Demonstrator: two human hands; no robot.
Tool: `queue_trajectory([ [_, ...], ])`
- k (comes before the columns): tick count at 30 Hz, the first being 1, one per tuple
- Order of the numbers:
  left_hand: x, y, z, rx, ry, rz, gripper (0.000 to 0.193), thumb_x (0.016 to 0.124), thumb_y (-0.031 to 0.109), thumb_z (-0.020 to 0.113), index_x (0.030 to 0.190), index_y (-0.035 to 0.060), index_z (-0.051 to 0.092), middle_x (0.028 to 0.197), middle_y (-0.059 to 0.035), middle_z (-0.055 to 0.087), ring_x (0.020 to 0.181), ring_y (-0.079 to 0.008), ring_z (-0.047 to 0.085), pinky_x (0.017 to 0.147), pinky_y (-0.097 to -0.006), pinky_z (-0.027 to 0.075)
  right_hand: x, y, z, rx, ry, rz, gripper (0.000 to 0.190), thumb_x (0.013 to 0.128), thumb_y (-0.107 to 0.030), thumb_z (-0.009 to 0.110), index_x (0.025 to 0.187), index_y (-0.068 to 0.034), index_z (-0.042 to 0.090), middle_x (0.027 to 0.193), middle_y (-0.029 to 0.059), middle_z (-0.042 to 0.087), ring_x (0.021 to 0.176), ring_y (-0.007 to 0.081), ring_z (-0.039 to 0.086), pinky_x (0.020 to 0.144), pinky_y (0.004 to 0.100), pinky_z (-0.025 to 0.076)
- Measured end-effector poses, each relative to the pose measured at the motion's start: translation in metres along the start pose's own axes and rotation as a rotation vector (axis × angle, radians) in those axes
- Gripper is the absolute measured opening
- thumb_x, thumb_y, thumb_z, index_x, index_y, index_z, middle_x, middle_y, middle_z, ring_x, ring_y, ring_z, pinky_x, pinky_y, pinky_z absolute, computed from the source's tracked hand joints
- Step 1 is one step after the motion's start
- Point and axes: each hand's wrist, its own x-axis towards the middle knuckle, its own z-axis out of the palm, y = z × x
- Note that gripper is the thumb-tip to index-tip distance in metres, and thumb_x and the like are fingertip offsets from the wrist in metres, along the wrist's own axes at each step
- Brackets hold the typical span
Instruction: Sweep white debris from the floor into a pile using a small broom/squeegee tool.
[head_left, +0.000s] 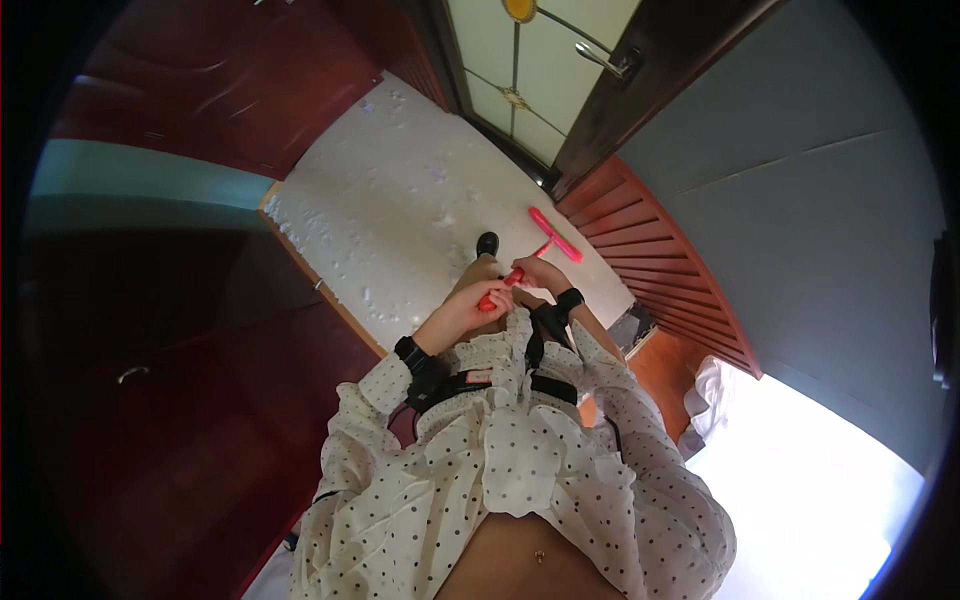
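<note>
Both my hands grip the red handle of a broom (544, 250) in front of my waist. Around the handle's near end (487, 304) curl the fingers of my left hand (474, 301). My right hand (538, 273) closes on it a little farther along. The broom's pink and green head (556, 235) is at the right side of the pale floor (352, 172), near a slatted red-brown panel. Small white bits (365, 295) are scattered over the floor, thickest along its left edge.
Dark red cabinets (187, 315) with metal handles line the left. A glass-paned door (517, 90) with a lever handle (607, 61) is ahead. On the right are the slatted panel (652, 255) and a large grey panel (810, 180). My black shoe (487, 244) shows beyond my hands.
</note>
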Motion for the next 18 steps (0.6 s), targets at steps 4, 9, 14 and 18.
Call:
queue_trajectory([
  [4,-0.004,0.007,-0.01,-0.096,0.012,0.068,0.01,0.081,-0.002,0.039,0.091,-0.0032,0.037,0.073,-0.0054,0.038,0.061,-0.0097,0.038,0.051,-0.017,0.033,-0.002,-0.001,0.018,0.011,0.015,0.015,0.015,0.081,-0.017,0.043,0.079,-0.004,0.05,0.07,0.0026,0.054,0.063,0.0107,0.052,0.055,0.0208,0.043],
  [9,-0.015,0.022,-0.031,-0.031,-0.047,0.122,0.012,0.081,-0.002,0.039,0.094,-0.0048,0.037,0.076,-0.0065,0.04,0.062,-0.0107,0.039,0.051,-0.0178,0.034,0.005,-0.015,0.052,-0.033,0.005,0.072,0.011,0.08,-0.014,0.042,0.08,-0.005,0.048,0.069,0.003,0.053,0.062,0.0116,0.052,0.055,0.0229,0.044],
  [14,-0.034,0.01,-0.014,0.093,-0.028,0.454,0.006,0.082,-0.001,0.038,0.087,-0.005,0.038,0.073,-0.006,0.039,0.059,-0.0099,0.037,0.048,-0.018,0.033,0.027,-0.019,0.073,-0.205,0.144,0.134,0.01,0.076,-0.012,0.043,0.073,-0.004,0.048,0.061,0.0025,0.05,0.053,0.0108,0.049,0.048,0.0248,0.041],
  [18,-0.037,0.017,-0.007,0.033,-0.065,0.342,0.002,0.082,-0.001,0.038,0.083,-0.0037,0.039,0.071,-0.0052,0.038,0.058,-0.0094,0.037,0.047,-0.0176,0.033,0.058,-0.004,0.065,-0.267,0.143,0.02,0.011,0.076,-0.013,0.044,0.071,-0.005,0.048,0.061,0.0021,0.049,0.053,0.0109,0.047,0.048,0.0252,0.04],
])
